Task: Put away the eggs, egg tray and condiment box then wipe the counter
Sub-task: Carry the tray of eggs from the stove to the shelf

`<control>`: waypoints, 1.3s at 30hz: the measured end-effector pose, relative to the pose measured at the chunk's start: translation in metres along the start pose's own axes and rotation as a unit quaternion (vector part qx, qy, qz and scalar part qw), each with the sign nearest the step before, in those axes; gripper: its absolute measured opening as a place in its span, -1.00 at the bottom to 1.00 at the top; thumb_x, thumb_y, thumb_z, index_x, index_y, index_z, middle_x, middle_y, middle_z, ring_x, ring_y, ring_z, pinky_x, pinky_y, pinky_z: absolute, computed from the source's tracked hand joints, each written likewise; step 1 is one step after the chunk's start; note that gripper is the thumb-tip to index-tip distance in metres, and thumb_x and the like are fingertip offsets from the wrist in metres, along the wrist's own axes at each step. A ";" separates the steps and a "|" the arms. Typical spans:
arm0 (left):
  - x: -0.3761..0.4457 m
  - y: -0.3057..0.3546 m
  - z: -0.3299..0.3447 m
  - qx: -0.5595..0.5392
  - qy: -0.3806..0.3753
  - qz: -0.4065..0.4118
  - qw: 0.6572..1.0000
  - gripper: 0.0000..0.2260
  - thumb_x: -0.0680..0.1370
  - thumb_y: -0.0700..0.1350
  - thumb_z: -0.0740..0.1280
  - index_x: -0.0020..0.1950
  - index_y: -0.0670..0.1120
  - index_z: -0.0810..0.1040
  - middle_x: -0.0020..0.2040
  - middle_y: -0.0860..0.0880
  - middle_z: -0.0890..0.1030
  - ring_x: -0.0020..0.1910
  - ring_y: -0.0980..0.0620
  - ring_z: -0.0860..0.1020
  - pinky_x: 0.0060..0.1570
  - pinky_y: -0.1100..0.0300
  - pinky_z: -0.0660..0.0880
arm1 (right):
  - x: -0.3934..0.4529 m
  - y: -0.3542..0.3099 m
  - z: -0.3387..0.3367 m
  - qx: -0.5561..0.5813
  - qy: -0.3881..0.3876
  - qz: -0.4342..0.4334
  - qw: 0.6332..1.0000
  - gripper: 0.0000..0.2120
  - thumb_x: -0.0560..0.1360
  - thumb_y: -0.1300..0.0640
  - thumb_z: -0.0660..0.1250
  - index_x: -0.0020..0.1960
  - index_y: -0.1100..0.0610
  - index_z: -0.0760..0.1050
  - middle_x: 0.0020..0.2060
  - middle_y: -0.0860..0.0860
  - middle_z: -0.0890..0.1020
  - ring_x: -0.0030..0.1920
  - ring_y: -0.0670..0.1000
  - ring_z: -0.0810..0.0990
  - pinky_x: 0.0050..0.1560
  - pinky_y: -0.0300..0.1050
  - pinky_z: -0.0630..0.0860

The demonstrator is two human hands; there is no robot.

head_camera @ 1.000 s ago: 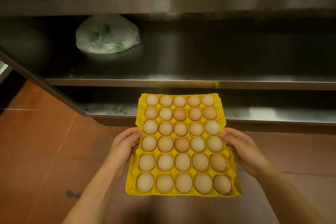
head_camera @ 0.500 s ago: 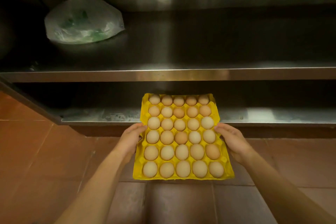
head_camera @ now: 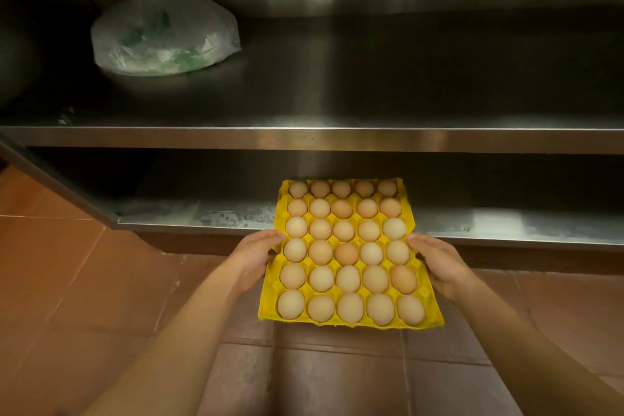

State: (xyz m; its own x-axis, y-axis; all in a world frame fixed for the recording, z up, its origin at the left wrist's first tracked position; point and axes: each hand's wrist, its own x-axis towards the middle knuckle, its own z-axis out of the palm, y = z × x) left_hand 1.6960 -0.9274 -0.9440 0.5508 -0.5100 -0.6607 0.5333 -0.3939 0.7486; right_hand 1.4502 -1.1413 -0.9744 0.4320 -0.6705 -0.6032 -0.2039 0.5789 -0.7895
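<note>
Two hands [head_camera: 251, 258] [head_camera: 439, 263] grip one egg tray [head_camera: 349, 322] with thirty eggs [head_camera: 346, 253]

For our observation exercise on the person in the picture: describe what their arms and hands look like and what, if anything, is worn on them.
Both forearms come in bare from the bottom edge, with no sleeve showing. The left hand and right hand wear no gloves. No watch, ring or bracelet shows on the visible parts. The light is dim, so finer marks cannot be made out.
</note>
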 end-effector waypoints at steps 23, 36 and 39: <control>0.003 -0.036 0.003 -0.003 0.053 -0.039 0.998 -0.56 0.50 0.20 0.42 0.20 -0.10 0.63 0.10 -0.12 0.71 0.09 -0.16 0.67 0.14 -0.16 0.58 | 0.004 0.004 0.003 -0.038 -0.140 0.175 0.974 -0.29 0.46 -0.49 0.05 0.23 0.02 0.58 0.10 0.18 0.69 0.05 0.23 0.70 -0.12 0.17 0.65; -0.022 -0.030 -0.008 0.012 -0.112 -0.181 0.977 -0.34 0.53 0.44 0.11 0.32 -0.05 0.54 0.15 -0.10 0.70 0.08 -0.15 0.69 -0.13 -0.07 0.64 | 0.008 0.004 0.002 -0.057 -0.119 0.188 0.973 -0.28 0.44 -0.50 0.08 0.20 0.03 0.60 0.04 0.20 0.71 -0.02 0.26 0.71 -0.16 0.21 0.65; -0.023 -0.037 -0.013 0.042 -0.118 -0.217 0.968 -0.27 0.52 0.48 0.00 0.33 -0.03 0.55 0.22 -0.11 0.67 0.20 -0.17 0.62 0.04 -0.14 0.58 | 0.007 0.002 0.001 -0.040 -0.125 0.188 0.973 -0.31 0.46 -0.48 0.11 0.21 0.04 0.60 0.06 0.20 0.70 0.00 0.27 0.70 -0.16 0.22 0.65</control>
State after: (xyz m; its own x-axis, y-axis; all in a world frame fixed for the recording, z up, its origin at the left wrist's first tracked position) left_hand 1.6723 -0.8917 -0.9572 0.1189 -0.4390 -0.8906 0.6228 -0.6656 0.4112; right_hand 1.4539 -1.1440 -0.9803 0.5115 -0.2795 -0.8125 -0.4518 0.7168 -0.5310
